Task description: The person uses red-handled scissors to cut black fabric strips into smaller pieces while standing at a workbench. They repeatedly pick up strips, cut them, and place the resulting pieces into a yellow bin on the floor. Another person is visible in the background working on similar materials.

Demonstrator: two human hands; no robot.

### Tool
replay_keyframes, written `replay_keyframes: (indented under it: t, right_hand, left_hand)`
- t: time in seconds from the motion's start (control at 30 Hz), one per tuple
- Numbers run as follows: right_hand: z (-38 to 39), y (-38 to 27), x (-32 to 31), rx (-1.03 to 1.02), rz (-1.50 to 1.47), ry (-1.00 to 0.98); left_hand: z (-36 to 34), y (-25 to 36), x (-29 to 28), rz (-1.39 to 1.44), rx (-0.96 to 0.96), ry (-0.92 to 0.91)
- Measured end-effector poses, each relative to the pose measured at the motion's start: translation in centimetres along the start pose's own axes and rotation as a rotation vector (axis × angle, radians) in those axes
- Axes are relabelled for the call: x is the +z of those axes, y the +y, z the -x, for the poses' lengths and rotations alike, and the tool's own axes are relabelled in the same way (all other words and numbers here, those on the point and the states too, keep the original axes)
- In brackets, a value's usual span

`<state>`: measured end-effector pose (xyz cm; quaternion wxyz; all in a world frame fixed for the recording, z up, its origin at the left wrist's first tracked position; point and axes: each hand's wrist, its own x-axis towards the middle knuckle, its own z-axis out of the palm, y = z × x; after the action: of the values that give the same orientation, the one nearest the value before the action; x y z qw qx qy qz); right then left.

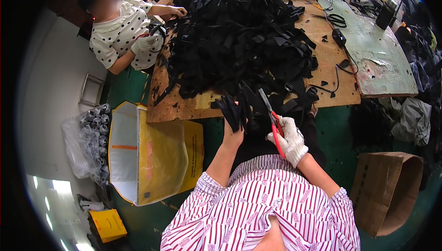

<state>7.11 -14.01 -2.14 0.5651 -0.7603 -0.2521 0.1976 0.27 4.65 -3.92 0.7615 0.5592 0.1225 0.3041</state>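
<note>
My bare left hand [233, 133] is closed around a bunch of black fabric strips [234, 113], held just off the near edge of the table. My right hand [291, 139], in a white knit glove, grips red-handled scissors [275, 123]. Their metal blades point up and away, slightly parted, to the right of the bunch and apart from it. Beyond both hands a large heap of black fabric strips [230, 34] covers much of the wooden table [161, 108].
Across the left corner a co-worker [122, 32] holds scissors in a gloved hand. A yellow, white-lined box [161, 154] stands open at left, a cardboard box [382, 186] at right. Black scissors [335, 19] and a cable [338, 78] lie on the table's right side.
</note>
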Motion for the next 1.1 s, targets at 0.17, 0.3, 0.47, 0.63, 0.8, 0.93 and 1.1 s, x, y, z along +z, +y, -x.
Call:
replay_keyframes:
  t: [0.17,0.3,0.47,0.63,0.8,0.93,1.1]
  right_hand:
    - [-0.1,0.2,0.5,-0.002,-0.137,0.029]
    - [0.2,0.2,0.4,0.093,-0.207,-0.045]
    - [-0.2,-0.5,-0.2,-0.008,-0.047,-0.035]
    - [-0.7,-0.6,-0.2,0.017,-0.080,-0.019]
    - [0.0,-1.8,-0.4,0.207,-0.273,-0.113]
    - [0.0,-1.3,-0.4,0.171,-0.208,-0.125]
    - [-0.8,-1.8,-0.7,0.016,-0.028,-0.081]
  left_hand:
    - [0.2,-0.1,0.0,0.143,-0.128,0.010]
    - [0.3,0.1,0.4,0.080,-0.032,-0.035]
    - [0.5,-0.1,-0.1,-0.022,-0.046,-0.043]
    - [0.1,0.1,0.0,0.104,-0.053,-0.166]
    - [0.5,0.5,0.3,-0.020,-0.001,-0.078]
    - [0.7,-0.3,-0.3,-0.012,0.010,-0.046]
    - [0.9,0.3,-0.3,-0.011,-0.008,-0.093]
